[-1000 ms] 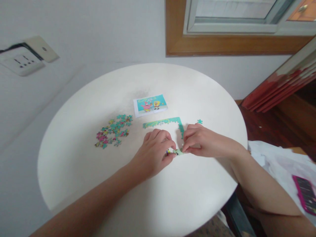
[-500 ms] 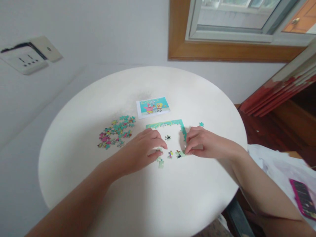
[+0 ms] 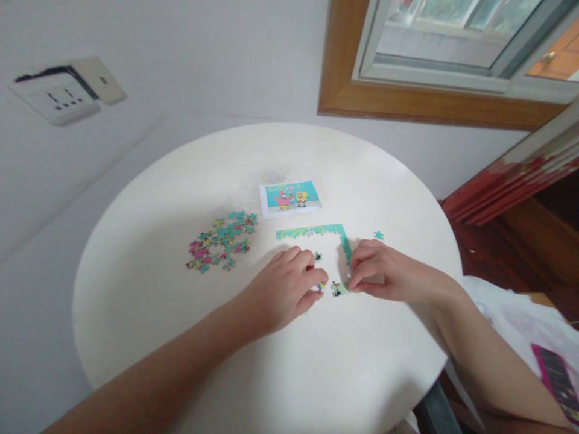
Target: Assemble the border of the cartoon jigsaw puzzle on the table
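The small multicoloured cardboard puzzle piece (image 3: 320,288) appears pinched in the left hand (image 3: 284,289), thumb and forefinger nearly closed, below the teal puzzle border (image 3: 340,229). The pale-green puzzle section (image 3: 340,290), near the border's lower end, is touched by the right hand (image 3: 384,271); its grip cannot be told. Piece-to-section fitting seems in hand; tab and notch should be aligned flat. The piece's edges are hidden by fingers, and its print is blurred.
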Demonstrator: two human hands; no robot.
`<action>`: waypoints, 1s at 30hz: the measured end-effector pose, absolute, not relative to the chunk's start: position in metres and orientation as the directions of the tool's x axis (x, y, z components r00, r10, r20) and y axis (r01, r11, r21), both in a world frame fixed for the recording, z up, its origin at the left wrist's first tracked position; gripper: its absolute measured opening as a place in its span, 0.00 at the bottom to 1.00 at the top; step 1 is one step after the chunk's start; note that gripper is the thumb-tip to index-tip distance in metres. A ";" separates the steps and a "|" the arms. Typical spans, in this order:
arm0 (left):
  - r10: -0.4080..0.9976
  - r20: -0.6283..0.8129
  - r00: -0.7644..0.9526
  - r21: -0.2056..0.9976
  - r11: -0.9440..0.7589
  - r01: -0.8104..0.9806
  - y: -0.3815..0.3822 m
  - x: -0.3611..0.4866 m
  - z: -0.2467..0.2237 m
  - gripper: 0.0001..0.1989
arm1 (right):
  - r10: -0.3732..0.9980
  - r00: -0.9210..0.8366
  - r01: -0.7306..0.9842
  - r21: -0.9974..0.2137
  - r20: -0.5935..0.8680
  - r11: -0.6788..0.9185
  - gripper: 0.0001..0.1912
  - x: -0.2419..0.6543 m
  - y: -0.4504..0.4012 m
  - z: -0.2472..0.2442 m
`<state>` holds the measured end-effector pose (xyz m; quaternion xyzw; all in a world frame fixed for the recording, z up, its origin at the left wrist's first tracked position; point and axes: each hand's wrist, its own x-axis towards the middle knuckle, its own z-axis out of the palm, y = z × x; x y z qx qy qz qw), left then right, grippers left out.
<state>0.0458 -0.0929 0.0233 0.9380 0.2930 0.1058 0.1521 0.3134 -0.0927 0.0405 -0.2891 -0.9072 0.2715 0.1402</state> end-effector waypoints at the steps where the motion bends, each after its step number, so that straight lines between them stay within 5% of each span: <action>1: 0.582 0.100 0.807 0.347 -0.781 0.520 -0.093 0.044 0.025 0.07 | 0.599 -0.795 0.448 -0.575 0.095 0.685 0.07 0.313 -0.093 0.041; 14: 0.653 0.065 0.754 0.330 -0.727 0.602 -0.074 0.005 0.040 0.07 | 0.597 -0.797 0.437 -0.595 0.091 0.674 0.07 0.314 -0.092 0.041; 21: 0.742 0.284 0.608 0.347 -0.670 0.656 -0.073 0.034 0.026 0.08 | 0.595 -0.798 0.435 -0.589 0.099 0.681 0.07 0.313 -0.093 0.043; 30: 0.772 0.209 0.600 0.304 -0.634 0.711 -0.074 0.056 0.019 0.11 | 0.585 -0.802 0.405 -0.611 0.119 0.681 0.07 0.314 -0.093 0.045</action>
